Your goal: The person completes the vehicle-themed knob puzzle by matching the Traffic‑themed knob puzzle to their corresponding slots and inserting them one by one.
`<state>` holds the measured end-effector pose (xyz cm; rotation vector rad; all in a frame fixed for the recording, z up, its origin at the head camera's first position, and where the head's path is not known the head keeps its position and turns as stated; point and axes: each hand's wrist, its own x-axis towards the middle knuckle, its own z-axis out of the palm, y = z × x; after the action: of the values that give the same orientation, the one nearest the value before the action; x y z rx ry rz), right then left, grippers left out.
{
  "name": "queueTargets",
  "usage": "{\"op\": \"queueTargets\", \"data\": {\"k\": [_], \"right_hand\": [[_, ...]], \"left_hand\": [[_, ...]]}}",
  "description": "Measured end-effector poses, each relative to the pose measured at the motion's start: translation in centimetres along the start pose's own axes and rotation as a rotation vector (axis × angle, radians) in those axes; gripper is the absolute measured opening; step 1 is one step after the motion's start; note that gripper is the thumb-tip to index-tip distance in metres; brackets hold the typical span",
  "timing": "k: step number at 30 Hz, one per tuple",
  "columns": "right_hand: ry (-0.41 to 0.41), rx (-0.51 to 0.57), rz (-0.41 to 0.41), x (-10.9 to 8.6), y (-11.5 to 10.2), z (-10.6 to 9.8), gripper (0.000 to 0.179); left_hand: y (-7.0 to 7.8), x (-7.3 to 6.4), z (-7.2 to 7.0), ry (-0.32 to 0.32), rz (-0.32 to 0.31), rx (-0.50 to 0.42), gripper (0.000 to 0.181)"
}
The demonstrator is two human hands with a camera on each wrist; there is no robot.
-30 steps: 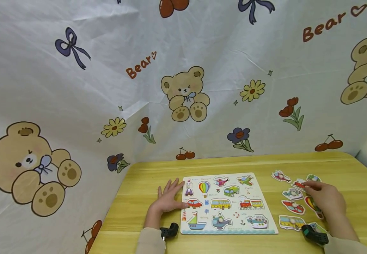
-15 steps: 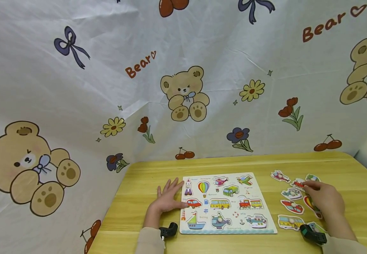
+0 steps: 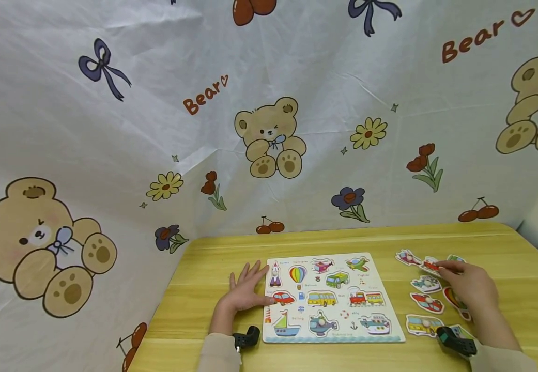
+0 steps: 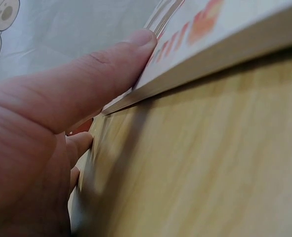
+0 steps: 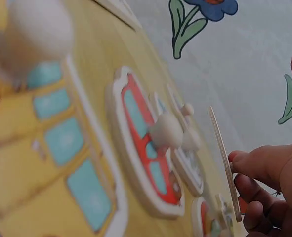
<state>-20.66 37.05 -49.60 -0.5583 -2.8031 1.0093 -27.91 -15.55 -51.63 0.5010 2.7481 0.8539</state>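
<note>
My left hand (image 3: 245, 294) lies spread at the left edge of the wooden puzzle board (image 3: 308, 323). Its thumb (image 4: 111, 66) presses on the board's border by the car picture, and the other fingers reach along the table. At the right, my right hand (image 3: 473, 287) pinches the red train piece (image 3: 430, 264) by its knob. In the right wrist view the thin train piece (image 5: 224, 163) is seen edge-on, lifted off the table and tilted. Nearby lie the helicopter piece (image 3: 408, 257), ship piece (image 3: 427, 283), car piece (image 3: 427, 303) and bus piece (image 3: 423, 325).
The balloon piece (image 3: 455, 302) and a green piece (image 3: 457, 258) lie partly hidden by my right hand. Another piece (image 3: 461, 331) sits beneath the right wrist camera. A bear-print cloth (image 3: 324, 170) hangs behind the wooden table (image 3: 231, 248).
My right hand has lifted the train piece and moved it slightly left, towards the helicopter piece. My left hand stays on the board's edge.
</note>
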Motion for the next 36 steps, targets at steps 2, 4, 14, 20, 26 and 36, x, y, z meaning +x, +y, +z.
{"op": "queueTargets", "data": {"k": [2, 4, 14, 20, 26, 36], "right_hand": [[-0.004, 0.013, -0.010, -0.1, -0.3, 0.0, 0.051], [-0.005, 0.015, -0.016, -0.1, -0.6, 0.1, 0.051], [-0.004, 0.046, -0.129, -0.5, -2.2, -0.1, 0.048], [-0.072, 0.050, -0.225, -0.8, -3.6, -0.1, 0.037], [-0.151, 0.082, -0.287, -1.3, -4.6, 0.5, 0.030], [-0.270, 0.124, -0.287, -1.4, -5.2, 1.2, 0.033]], "left_hand": [[0.0, 0.0, 0.0, 0.000, 0.000, -0.003, 0.096], [0.0, -0.1, -0.1, -0.001, 0.000, -0.009, 0.096], [0.3, -0.2, -0.1, 0.012, 0.029, -0.006, 0.094], [0.2, -0.1, -0.1, 0.014, 0.028, -0.007, 0.095], [0.1, -0.1, -0.1, 0.014, 0.029, -0.011, 0.094], [0.0, -0.2, -0.2, 0.005, 0.019, -0.029, 0.093]]}}
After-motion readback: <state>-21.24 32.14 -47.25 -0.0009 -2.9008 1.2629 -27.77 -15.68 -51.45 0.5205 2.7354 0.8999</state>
